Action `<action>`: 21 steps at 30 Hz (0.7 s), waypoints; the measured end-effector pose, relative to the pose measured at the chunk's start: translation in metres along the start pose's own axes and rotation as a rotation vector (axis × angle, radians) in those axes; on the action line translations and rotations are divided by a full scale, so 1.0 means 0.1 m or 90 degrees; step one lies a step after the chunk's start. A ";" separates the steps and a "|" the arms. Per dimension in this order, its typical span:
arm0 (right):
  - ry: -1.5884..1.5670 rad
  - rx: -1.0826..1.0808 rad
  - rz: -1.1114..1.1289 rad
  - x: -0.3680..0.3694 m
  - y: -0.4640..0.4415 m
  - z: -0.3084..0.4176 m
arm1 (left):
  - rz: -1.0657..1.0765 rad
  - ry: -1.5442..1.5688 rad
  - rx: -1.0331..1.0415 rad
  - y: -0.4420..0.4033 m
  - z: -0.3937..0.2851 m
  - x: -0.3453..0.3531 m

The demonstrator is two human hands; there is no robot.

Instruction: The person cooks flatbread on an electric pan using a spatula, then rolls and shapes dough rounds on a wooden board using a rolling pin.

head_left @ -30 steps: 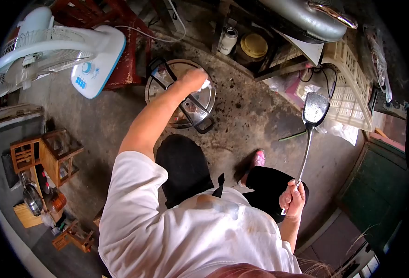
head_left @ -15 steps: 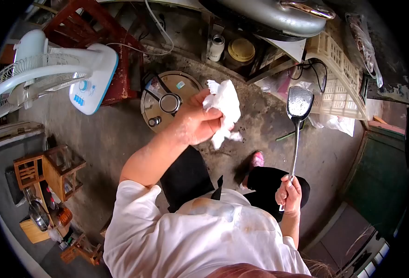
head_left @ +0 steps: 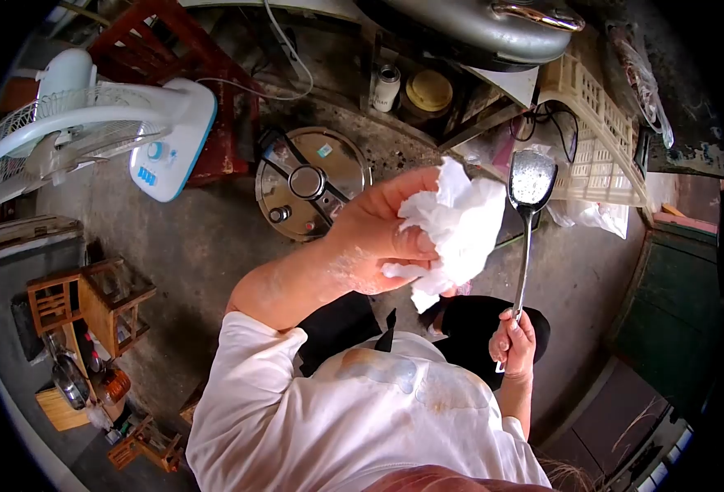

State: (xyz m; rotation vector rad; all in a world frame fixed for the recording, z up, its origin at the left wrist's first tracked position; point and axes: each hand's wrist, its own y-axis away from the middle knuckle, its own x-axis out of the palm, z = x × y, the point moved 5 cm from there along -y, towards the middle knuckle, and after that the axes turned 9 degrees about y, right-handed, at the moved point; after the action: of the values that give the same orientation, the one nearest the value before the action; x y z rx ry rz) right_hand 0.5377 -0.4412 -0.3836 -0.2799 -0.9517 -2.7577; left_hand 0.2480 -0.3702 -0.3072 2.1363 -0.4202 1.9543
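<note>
A crumpled white tissue (head_left: 469, 225) is pinched in the fingers of my left hand (head_left: 387, 238), raised in the middle of the view. Behind that hand, on the floor, stands a round metal pot with a lid (head_left: 296, 197), a black bar and a round knob across its top. My right hand (head_left: 514, 343) is wrapped round the handle of a metal spatula (head_left: 532, 180). The spatula points away from me, its dark-rimmed blade up and looking wet or shiny.
A white fan (head_left: 169, 148) lies at the left beside a red wooden chair (head_left: 223, 123). Wooden stools (head_left: 112, 303) stand lower left. Ahead are a large silver pan (head_left: 493, 29), a can (head_left: 386, 88), a yellow-lidded container (head_left: 429, 90) and a cream plastic crate (head_left: 600, 139).
My left hand has come up from the pot lid, moving right and closer to the camera with the tissue. My right hand still holds the spatula. The view has shifted slightly.
</note>
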 end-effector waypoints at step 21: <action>0.011 -0.034 0.056 -0.17 0.19 0.69 | -0.130 -1.728 0.119 -1.88 -0.93 0.89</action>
State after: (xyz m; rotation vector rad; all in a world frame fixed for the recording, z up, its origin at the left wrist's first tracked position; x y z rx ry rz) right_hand 0.5663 -0.4102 -0.3236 -0.2973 -0.8424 -2.7042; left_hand 0.2341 -0.1683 -0.2036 2.7644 -0.1246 -1.9339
